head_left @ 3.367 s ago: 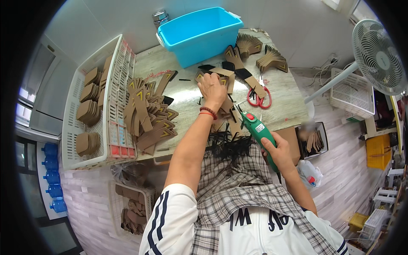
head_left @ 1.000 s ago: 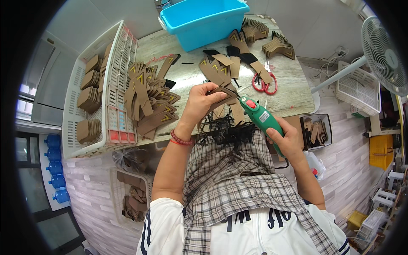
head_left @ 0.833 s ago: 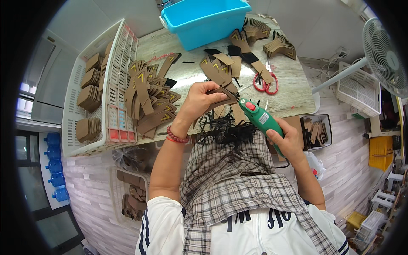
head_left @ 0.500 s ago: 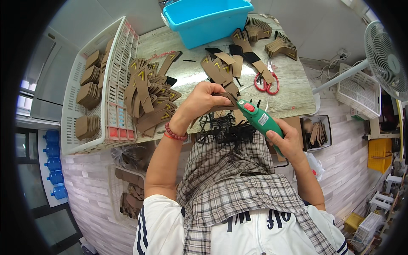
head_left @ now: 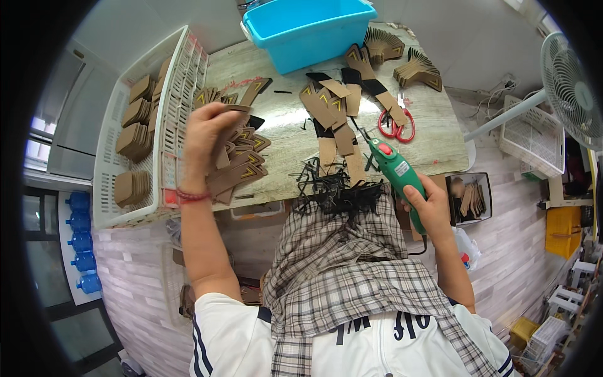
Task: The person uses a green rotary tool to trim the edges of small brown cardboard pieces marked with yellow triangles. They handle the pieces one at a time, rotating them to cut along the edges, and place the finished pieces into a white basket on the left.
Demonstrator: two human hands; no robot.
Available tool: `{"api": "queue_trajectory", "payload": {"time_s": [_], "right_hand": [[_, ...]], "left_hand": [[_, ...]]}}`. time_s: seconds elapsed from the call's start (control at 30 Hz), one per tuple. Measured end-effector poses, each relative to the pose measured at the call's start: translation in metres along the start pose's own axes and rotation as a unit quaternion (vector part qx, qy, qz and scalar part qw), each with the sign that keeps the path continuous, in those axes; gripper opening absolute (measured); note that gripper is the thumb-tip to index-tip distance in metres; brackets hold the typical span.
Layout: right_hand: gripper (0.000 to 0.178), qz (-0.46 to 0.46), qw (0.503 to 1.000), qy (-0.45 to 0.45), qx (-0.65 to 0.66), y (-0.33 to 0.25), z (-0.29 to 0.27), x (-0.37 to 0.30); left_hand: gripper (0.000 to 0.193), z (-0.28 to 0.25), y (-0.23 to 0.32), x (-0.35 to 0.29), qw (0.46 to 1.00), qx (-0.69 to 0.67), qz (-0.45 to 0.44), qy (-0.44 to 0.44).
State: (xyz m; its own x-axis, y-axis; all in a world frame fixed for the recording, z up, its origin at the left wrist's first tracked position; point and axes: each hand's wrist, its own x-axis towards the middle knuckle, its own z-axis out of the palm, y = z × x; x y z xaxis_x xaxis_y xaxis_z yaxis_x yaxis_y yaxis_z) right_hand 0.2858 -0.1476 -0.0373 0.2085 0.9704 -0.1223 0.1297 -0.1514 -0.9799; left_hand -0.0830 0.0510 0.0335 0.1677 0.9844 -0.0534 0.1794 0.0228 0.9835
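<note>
My left hand (head_left: 206, 141) is over a pile of brown flat bent pieces (head_left: 242, 160) marked with yellow chevrons, next to the white basket. Its fingers are closed on a brown piece (head_left: 233, 108), partly hidden and slightly blurred by motion. In my right hand (head_left: 428, 204) is a green electric hand tool (head_left: 397, 166) with a red button and a thin metal tip. The tip points up and away, over the table beside more brown pieces (head_left: 325, 107). Black strip scraps (head_left: 336, 191) lie heaped at the table's front edge and on the checked apron.
At left, a white basket (head_left: 182, 75) holds stacked brown pieces. A blue bin (head_left: 311, 41) stands at the back. Red-handled scissors (head_left: 396, 127) and fanned brown stacks (head_left: 418, 70) lie to the right, near a fan (head_left: 571, 85). A box of pieces (head_left: 471, 198) is below right.
My left hand has moved left, from the tool's tip to the pile by the basket, taking the brown piece along. My right hand with the tool has shifted slightly right and down.
</note>
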Motion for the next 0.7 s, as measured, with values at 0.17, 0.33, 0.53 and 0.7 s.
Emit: {"api": "queue_trajectory", "payload": {"time_s": [0.17,0.33,0.53,0.7], "right_hand": [[0.035,0.019,1.000,-0.009,-0.004,0.015,0.002,0.000],[0.036,0.028,1.000,-0.008,0.012,0.016,0.015,0.002],[0.036,0.036,0.999,-0.010,0.001,0.010,0.012,0.000],[0.033,0.011,1.000,0.000,0.003,0.010,0.018,0.004]], "left_hand": [[0.036,0.005,-0.038,0.030,0.793,0.496,0.269,0.230],[0.056,0.133,-0.102,0.090,0.855,0.492,0.037,0.157],[0.061,0.169,-0.126,0.137,0.929,0.259,-0.112,0.240],[0.018,0.155,-0.137,0.125,0.970,-0.121,-0.024,0.208]]}}
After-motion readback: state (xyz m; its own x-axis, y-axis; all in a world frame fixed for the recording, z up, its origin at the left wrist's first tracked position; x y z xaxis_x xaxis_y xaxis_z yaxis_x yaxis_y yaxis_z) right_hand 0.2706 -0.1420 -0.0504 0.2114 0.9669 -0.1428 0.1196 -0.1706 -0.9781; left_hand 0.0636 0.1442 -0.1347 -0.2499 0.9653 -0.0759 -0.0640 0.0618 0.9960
